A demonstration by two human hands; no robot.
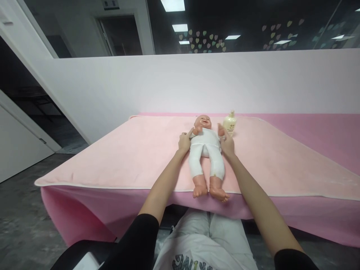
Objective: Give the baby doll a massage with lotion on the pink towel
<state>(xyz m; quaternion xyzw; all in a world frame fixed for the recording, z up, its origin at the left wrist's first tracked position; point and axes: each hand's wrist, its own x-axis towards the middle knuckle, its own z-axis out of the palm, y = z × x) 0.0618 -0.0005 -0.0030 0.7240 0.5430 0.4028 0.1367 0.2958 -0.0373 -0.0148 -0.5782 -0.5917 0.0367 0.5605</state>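
A baby doll (207,152) in white clothes lies on its back on a pale pink blanket (135,153), with its feet over the near edge. My left hand (185,141) rests against the doll's right arm, the fingers curled round it. At the doll's other side my right hand (226,141) touches its left arm, the fingers closed on it. A cream pump bottle (230,124) stands just behind my right hand, near the doll's head.
The blanket covers a table draped in darker pink cloth (323,131), set against a white partition wall (180,80). An open doorway (30,108) is at the left. My lap and a dark chair arm (84,255) are below the table edge.
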